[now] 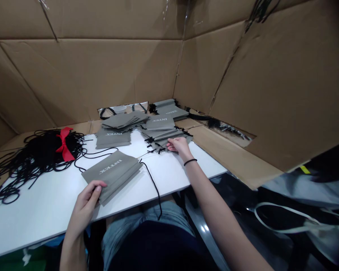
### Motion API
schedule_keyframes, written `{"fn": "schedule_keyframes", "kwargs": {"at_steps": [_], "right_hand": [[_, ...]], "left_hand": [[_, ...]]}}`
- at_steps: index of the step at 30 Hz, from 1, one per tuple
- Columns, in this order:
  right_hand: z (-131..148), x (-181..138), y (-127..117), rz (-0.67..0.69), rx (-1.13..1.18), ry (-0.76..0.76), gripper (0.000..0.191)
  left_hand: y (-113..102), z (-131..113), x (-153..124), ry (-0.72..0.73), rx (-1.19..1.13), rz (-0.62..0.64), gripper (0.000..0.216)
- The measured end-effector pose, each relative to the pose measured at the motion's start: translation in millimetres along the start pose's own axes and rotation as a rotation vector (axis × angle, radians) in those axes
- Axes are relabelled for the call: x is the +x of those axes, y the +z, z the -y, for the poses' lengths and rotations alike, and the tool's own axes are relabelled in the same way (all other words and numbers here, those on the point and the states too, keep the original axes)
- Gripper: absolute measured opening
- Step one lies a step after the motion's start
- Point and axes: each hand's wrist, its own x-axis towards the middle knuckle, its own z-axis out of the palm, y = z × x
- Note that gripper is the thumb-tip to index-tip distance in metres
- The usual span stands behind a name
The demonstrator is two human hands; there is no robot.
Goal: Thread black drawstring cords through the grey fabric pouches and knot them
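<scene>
My left hand (86,201) pinches the near corner of a flat grey paper bag (113,171) with white lettering, lying on the white tabletop (45,203). A black cord (154,186) trails from that bag over the table's front edge. My right hand (179,145), with a black band on its wrist, reaches out to a pile of grey bags with black cord handles (161,133); its fingers are curled on the pile's near edge, and I cannot make out what they grip.
A tangle of black cords (31,158) tied with a red ribbon (63,145) lies at the left. More grey bag stacks (113,137) sit further back. Cardboard walls (243,82) enclose the table. A white-handled bag (293,222) lies at the lower right.
</scene>
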Motion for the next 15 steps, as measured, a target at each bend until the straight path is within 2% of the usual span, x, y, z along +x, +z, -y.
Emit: {"fn": "schedule_keyframes", "kwargs": {"at_steps": [5,9,12,15], "right_hand": [[-2,-3,-1,-0.037,-0.186,-0.055,0.035],[3,-13,7,0.021,-0.296,-0.194,0.027],[3,-30,23,0.180,-0.352,-0.313,0.028],[-2,-52,43,0.470,-0.408,-0.366,0.032]], "left_hand": [[0,0,1,0.027,-0.002,0.004,0.035],[0,2,2,0.034,-0.011,0.014,0.033],[0,1,2,0.031,-0.017,0.021,0.033],[0,0,1,0.023,-0.020,0.025,0.035]]}}
